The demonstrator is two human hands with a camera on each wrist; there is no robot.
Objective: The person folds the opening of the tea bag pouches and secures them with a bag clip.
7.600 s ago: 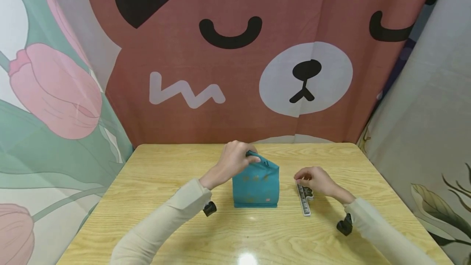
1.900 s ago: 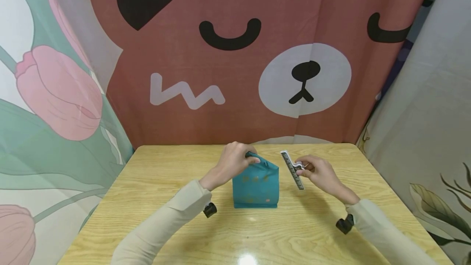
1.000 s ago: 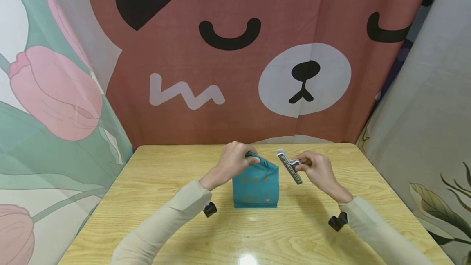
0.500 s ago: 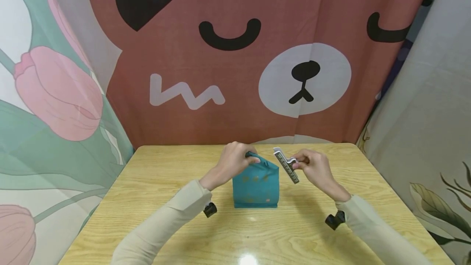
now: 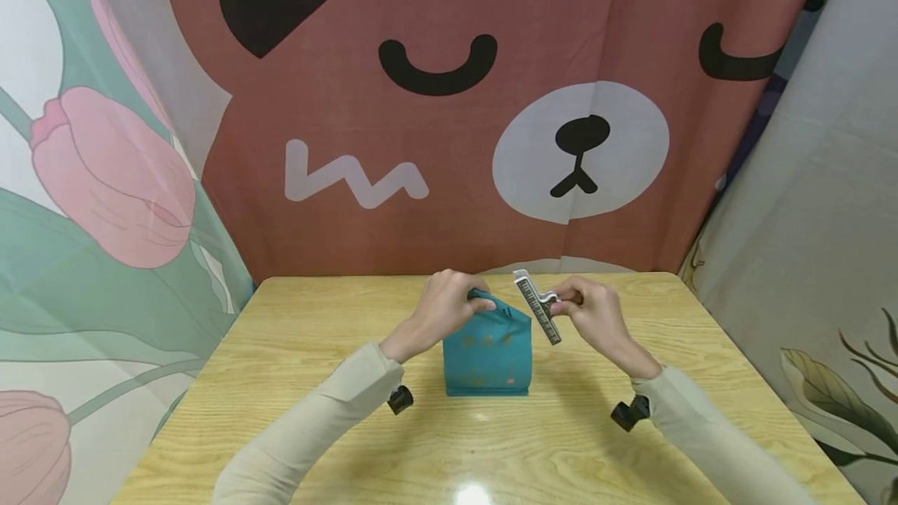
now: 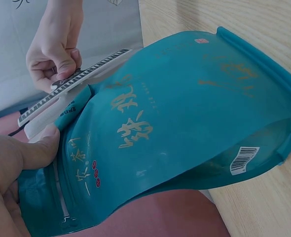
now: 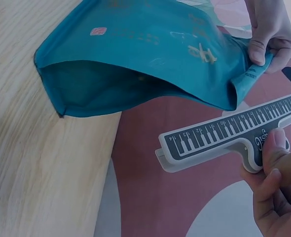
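Observation:
A teal tea pouch (image 5: 487, 357) stands upright on the table, its top edge folded over. My left hand (image 5: 449, 302) grips that folded top, the thumb pressing on the fold in the left wrist view. To the right of the pouch, my right hand (image 5: 596, 314) pinches a long bag clip (image 7: 224, 128) by its handle. Piano-key stripes and ruler numbers run along the clip's dark face. It tilts beside the pouch's upper right corner, held off the table. In the left wrist view the clip (image 6: 71, 86) lies close by the folded edge; whether they touch I cannot tell.
The wooden table (image 5: 316, 427) reaches back to a brown bear-print curtain (image 5: 337, 240). Floral curtains hang on both sides. A small black camera is strapped under each wrist.
My right hand has lifted the clip off the table, turned it, and brought it left and upward toward the pouch's top. My left hand and the pouch stay put.

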